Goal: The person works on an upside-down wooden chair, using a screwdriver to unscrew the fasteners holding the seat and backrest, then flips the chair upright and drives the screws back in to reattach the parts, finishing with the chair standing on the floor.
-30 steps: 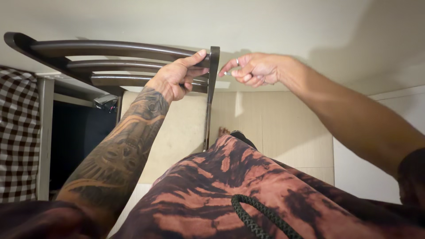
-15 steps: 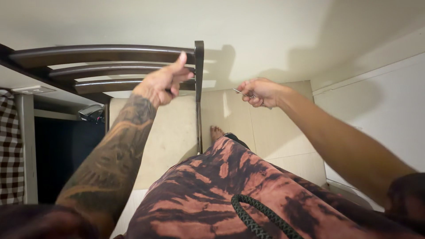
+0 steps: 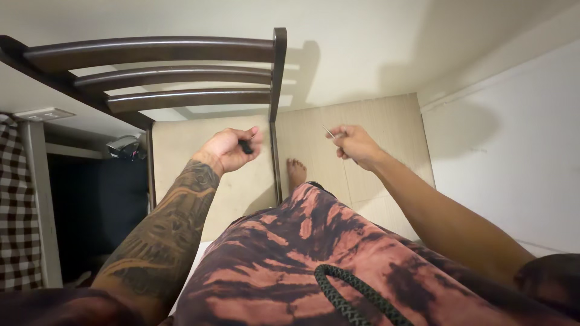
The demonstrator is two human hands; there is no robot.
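Note:
A dark wooden chair [image 3: 181,72] with a slatted back and a beige seat stands in front of me against the wall. My left hand [image 3: 231,148], on a tattooed arm, hovers over the seat and pinches a small black object [image 3: 246,146]. My right hand [image 3: 353,143] is raised to the right of the chair's post and holds a thin metal pin-like piece [image 3: 329,132] between its fingers. Neither hand touches the chair.
My bare foot [image 3: 296,171] rests on the pale tiled floor beside the chair leg. A white panel [image 3: 513,151] stands at the right. A checked cloth [image 3: 18,199] hangs at the left, beside a dark gap. A wall socket [image 3: 45,114] sits at the left.
Both hands have dropped from the top of the chair's back down to seat height. My left hand has let go of the chair's post. The view has tilted downward.

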